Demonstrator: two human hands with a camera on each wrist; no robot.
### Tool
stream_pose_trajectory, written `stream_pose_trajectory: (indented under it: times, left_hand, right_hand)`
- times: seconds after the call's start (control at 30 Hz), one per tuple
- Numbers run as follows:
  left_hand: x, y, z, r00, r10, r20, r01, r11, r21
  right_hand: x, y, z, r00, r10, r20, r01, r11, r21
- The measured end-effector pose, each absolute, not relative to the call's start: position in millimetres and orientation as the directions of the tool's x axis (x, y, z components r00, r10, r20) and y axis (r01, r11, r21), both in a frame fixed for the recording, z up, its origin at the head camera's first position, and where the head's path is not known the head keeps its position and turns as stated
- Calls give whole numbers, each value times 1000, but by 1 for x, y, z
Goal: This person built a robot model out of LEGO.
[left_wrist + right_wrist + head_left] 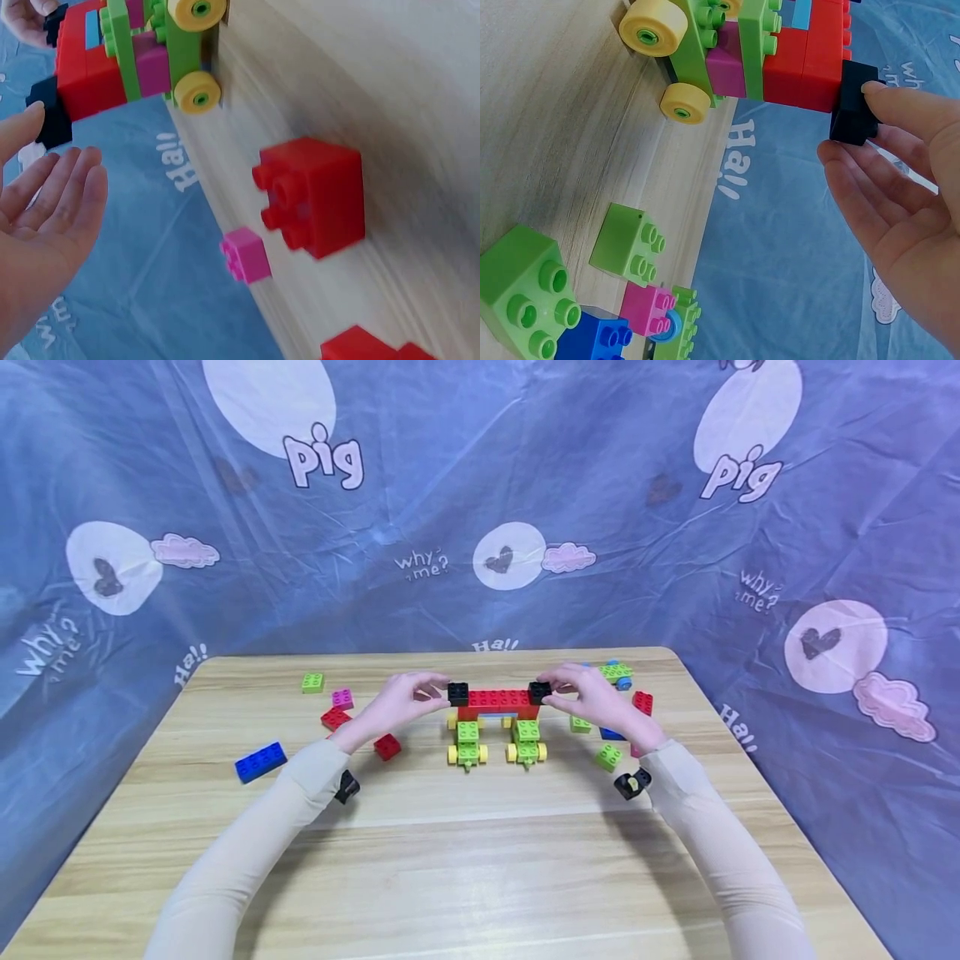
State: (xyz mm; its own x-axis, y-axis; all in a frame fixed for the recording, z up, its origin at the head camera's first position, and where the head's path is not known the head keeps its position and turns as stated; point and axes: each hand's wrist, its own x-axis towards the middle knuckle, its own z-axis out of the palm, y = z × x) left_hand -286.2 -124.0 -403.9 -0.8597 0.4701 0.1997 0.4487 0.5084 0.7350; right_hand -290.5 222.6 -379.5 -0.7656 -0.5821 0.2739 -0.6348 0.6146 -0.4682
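A toy build stands mid-table: two green wheeled bases (pixel 467 737) with yellow wheels (pixel 198 92) carry purple and green bricks, topped by a long red brick layer (pixel 498 698). A black brick sits at each top end. My left hand (pixel 397 702) pinches the left black brick (pixel 458 694) between thumb and fingers. At the other end, the right black brick (pixel 854 103) is pinched by my right hand (pixel 911 191), thumb on one side and fingers on the other. Both black bricks touch the red layer; how firmly they are seated I cannot tell.
Left of the build lie a blue brick (pixel 261 762), red bricks (pixel 387 747), a pink brick (pixel 342 698) and a green brick (pixel 312 682). To the right are green bricks (pixel 609 757), a red brick (pixel 642 702) and a green piece with blue wheels (pixel 617 673). A printed blue cloth (pixel 450 485) hangs behind.
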Motion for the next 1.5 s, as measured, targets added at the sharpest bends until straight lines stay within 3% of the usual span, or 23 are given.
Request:
stream_pose_trajectory:
  times: [0.37,0.67,1.2,1.5]
  left_hand:
    - [-295,-178,-388,-901,379,211,400,536,744]
    - [-313,-242,-392,-926,269,264,377,672,637]
    - [-322,-289,-411,-958,280,68,284,874,396]
    - [-328,-300,-424,-962,271,14,259,902,344]
  right_hand:
    - [-290,222,-379,-770,-580,266,-629,621,-468]
    - [-290,224,-378,-779,-572,258,-619,633,-466]
    - [-288,220,-380,-783,-572,246,-614,645,-455]
    - [-288,222,-380,-783,-569,250,-616,658,-434]
